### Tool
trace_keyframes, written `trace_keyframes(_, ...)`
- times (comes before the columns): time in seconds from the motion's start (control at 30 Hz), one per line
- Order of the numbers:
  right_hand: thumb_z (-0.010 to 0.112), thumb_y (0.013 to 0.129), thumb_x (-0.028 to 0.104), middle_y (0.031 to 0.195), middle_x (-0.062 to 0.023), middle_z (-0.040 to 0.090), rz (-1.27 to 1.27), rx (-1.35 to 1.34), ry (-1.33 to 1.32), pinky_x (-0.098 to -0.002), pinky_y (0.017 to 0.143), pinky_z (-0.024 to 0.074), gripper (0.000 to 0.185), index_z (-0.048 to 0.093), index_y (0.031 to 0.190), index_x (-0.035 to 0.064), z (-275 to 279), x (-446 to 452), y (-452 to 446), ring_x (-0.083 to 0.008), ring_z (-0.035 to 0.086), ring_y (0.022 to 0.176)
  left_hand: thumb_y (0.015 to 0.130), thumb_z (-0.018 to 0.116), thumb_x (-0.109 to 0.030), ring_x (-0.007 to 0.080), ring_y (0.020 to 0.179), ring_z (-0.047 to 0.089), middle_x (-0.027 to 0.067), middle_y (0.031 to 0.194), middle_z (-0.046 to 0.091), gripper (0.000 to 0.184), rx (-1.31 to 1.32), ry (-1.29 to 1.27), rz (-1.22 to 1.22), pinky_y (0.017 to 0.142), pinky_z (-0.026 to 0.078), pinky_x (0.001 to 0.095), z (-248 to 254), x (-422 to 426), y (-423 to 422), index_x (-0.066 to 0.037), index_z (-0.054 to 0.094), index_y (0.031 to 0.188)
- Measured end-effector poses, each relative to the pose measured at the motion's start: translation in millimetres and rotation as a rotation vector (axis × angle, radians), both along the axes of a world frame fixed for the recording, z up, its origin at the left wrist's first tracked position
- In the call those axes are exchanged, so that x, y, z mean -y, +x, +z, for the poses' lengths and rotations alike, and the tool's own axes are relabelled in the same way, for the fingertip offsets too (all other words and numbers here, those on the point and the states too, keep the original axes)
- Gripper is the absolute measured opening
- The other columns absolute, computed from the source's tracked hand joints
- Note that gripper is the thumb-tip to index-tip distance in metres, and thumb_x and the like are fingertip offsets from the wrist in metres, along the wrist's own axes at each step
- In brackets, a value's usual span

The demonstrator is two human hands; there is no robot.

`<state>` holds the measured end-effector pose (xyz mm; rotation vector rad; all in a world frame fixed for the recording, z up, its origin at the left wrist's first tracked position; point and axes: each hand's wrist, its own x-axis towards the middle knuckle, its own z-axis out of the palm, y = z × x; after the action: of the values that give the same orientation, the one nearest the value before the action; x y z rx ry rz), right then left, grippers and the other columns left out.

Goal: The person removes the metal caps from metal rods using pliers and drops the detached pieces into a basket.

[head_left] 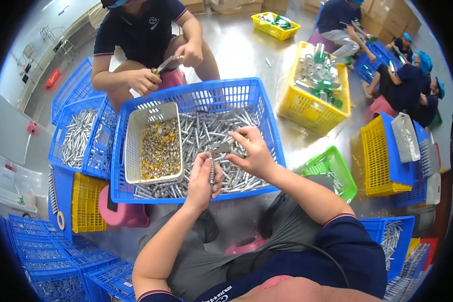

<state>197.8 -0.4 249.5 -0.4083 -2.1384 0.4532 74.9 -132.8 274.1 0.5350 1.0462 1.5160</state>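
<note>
Holding metal part [212,171], blue basket [196,197] beneath

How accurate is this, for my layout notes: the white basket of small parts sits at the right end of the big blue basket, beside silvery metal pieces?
Wrong end: the head view shows the white basket at the left end of the big blue basket, beside silvery metal pieces.

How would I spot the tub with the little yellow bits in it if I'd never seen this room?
Find the big blue basket in front of the seated person, full of long silvery metal pieces. Inside it, on the left of the picture, sits a smaller cream-white tub with perforated walls. It alone there holds small yellow and brownish bits.
</note>
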Motion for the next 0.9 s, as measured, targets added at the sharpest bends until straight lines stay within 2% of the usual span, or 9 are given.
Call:
trace_keyframes(0.07,0.073,0.067,0.031,0.095,-0.0159,0.051,-0.008,0.015,0.012,-0.0378,0.078,0.0422,0.051,0.057,0.104,-0.0009,1,0,-1,-0.0312,0.049,0.09,0.096,0.031,-0.026,0.0068,0.041,0.034,0.0028,0.065,0.041,0.017,-0.096,0.036,-0.009,0.032,0.027,0.0174,-6,0,-2,-0.013,0.033,0.107)
trace_keyframes(0.1,0.072,0.067,0.031,0.095,-0.0159,0.051,-0.009,0.013,0.019,-0.0379,0.078,0.0421,0.052,0.057,0.104,-0.0012,1,0,-1,-0.0312,0.049,0.09,0.095,0.037,-0.027,0.0048,0.044,0.037,0.0017,0.066,0.043,0.024,-0.1,0.063,-0.022,0.033,0.03,0.0169,-7,1,-3,-0.01,0.03,0.11)
trace_keyframes(0.4,0.075,0.062,0.03,0.094,-0.0128,0.054,0.005,0.053,0.097,-0.0385,0.078,0.0418,0.054,0.058,0.104,0.0,4,-7,-1,-0.0301,0.05,0.089,0.096,0.034,-0.023,0.0033,0.042,0.035,0.0014,0.069,0.047,0.017,-0.336,0.065,0.005,0.033,0.028,0.015,-12,1,-4,-0.012,0.033,0.109)
trace_keyframes(0.7,0.075,0.062,0.027,0.089,-0.0109,0.057,-0.042,0.088,0.121,-0.0367,0.077,0.0425,0.048,0.06,0.098,0.0,5,-4,-4,-0.0278,0.053,0.086,0.095,0.035,-0.023,0.0033,0.041,0.032,0.0026,0.065,0.046,0.017,-0.234,0.053,0.029,0.033,0.025,0.0156,-15,-3,-9,-0.01,0.035,0.106)
trace_keyframes(0.9,0.074,0.063,0.026,0.086,-0.0091,0.058,-0.098,0.11,0.121,-0.0361,0.073,0.0422,0.041,0.061,0.092,0.0012,6,0,-5,-0.0258,0.054,0.083,0.095,0.037,-0.023,0.0028,0.045,0.035,-0.0001,0.063,0.045,0.018,-0.22,0.005,0.046,0.036,0.028,0.0166,-10,-4,-8,-0.008,0.034,0.106)
